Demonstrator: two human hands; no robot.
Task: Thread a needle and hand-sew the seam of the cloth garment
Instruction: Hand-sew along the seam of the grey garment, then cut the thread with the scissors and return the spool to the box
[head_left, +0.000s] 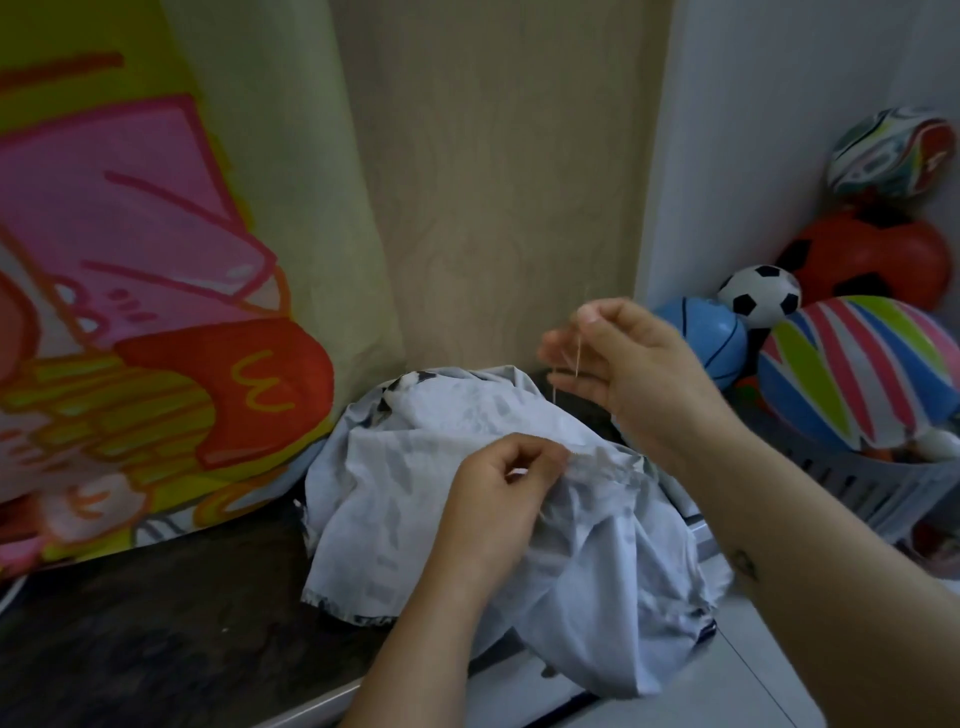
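Five balls (857, 369) crowd three o'clock, with one basket (872, 486). One garment (415, 447), one thread (576, 356), a left hand (498, 493) and right hand (644, 374).

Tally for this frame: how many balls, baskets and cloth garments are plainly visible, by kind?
Balls: 5 (marbled ball, orange ball, black-and-white ball, blue ball, striped ball)
Basket: 1
Cloth garment: 1
Total: 7

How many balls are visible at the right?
5: marbled ball on top, orange ball below it, small black-and-white ball, blue ball left of it, big striped ball nearest. Others may be hidden.
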